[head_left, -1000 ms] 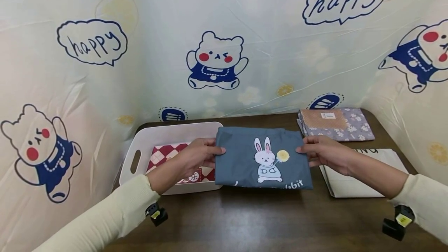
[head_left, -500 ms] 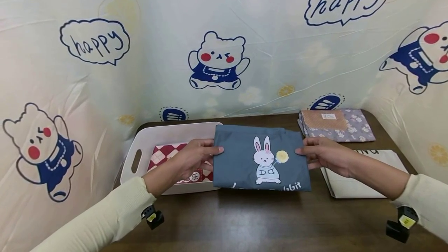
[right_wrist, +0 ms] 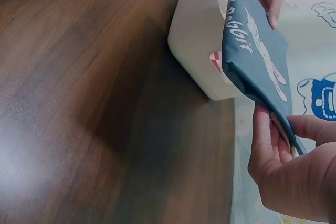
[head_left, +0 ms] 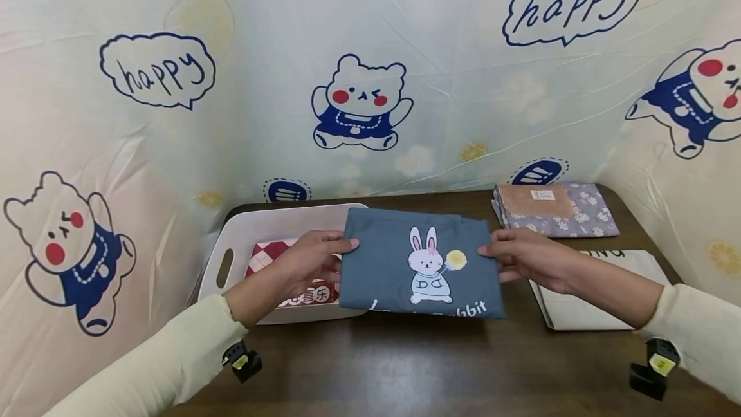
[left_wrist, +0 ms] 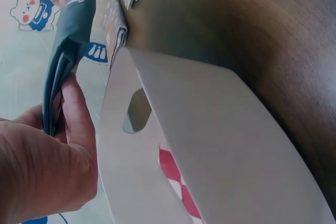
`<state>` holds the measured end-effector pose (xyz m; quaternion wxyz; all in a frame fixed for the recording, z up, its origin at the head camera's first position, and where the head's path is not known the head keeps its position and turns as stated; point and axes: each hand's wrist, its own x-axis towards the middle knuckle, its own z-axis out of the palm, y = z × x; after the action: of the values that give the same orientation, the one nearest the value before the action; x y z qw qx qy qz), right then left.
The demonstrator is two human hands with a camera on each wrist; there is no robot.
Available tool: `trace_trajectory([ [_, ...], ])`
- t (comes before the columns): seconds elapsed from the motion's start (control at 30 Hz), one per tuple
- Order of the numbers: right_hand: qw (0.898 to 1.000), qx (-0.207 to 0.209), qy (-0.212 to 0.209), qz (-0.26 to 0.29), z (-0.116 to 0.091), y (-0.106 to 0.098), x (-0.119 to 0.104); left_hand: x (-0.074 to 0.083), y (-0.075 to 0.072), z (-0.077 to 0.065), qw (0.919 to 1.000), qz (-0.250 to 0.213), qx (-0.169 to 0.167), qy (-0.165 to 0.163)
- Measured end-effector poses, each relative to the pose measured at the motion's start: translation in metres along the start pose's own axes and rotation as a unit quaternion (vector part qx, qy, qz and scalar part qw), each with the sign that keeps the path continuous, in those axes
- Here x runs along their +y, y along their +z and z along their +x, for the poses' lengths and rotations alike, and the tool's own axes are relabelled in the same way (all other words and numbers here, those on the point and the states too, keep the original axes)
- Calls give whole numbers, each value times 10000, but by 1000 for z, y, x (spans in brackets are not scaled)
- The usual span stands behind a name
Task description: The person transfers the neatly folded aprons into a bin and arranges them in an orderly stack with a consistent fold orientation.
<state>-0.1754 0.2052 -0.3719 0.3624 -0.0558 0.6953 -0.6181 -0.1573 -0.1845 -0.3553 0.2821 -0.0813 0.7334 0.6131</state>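
A folded blue-grey cloth (head_left: 382,256) with a white rabbit print and white lettering is held up between both hands, above the table. My left hand (head_left: 303,266) pinches its left edge, thumb on the printed face and fingers behind. Likewise my right hand (head_left: 535,259) pinches the right edge. In the left wrist view the cloth (left_wrist: 73,24) shows several layers at its side. Behind and beside my left hand stands a white basket (head_left: 231,233) with a handle hole. Inside it lies a red-and-white checked folded cloth (head_left: 269,253), partly hidden by the hand.
At the back right lies a folded purple floral cloth (head_left: 590,211) with an orange patch and a label. A folded off-white cloth (head_left: 613,301) with dark lettering lies partly under my right forearm. The brown wooden table (head_left: 405,372) meets a printed curtain (head_left: 451,50) behind.
Both hands have moved slightly left with the rabbit-print cloth, which now overlaps the basket's right end a little more. The other cloths and the basket stay in place.
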Motion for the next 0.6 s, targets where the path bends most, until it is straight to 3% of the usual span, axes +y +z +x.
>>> trace_trajectory([
  [0.6, 9999, 14, 100, 60, 18, 20, -14, -1, -14, -10, 9977, 195, 540, -360],
])
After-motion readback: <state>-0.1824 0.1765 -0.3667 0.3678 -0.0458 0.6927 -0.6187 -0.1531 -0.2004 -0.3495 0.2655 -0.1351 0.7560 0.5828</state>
